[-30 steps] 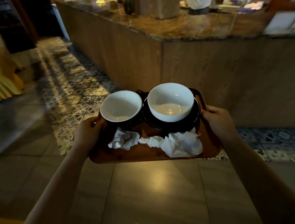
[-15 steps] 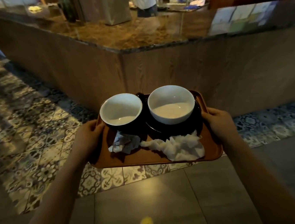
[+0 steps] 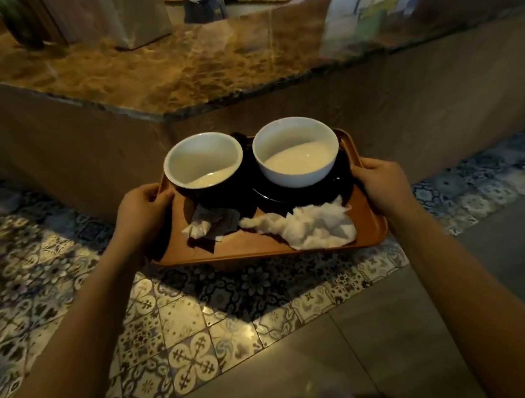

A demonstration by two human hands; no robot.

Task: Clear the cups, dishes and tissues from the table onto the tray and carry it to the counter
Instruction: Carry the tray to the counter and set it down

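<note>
In the head view, the tray hangs mid-frame, carried in the air above the patterned floor tiles. It is near the corner of the counter, which fills the upper half of the frame. Everything to be cleared is on it. Two cups stand side by side along the far edge: the left cup, dark outside, and the right cup, white, on a dark saucer. Two crumpled tissues lie nearer the person, a small tissue at lower left and a large tissue at lower right, reaching the tray's near rim.

The risk I'd watch is a spill. Both cups hold a pale leftover drink, and in the left one it lies banked to one side. A tilt, or a knock against the counter edge as the tray goes up, could slop it out or set the cups sliding. The large tissue is light and could slip off the near rim.

The left hand grips the tray's left rim, thumb on top and fingers curled underneath, out of sight. The right hand grips the right rim the same way, its fingertips also hidden below the tray.
</note>
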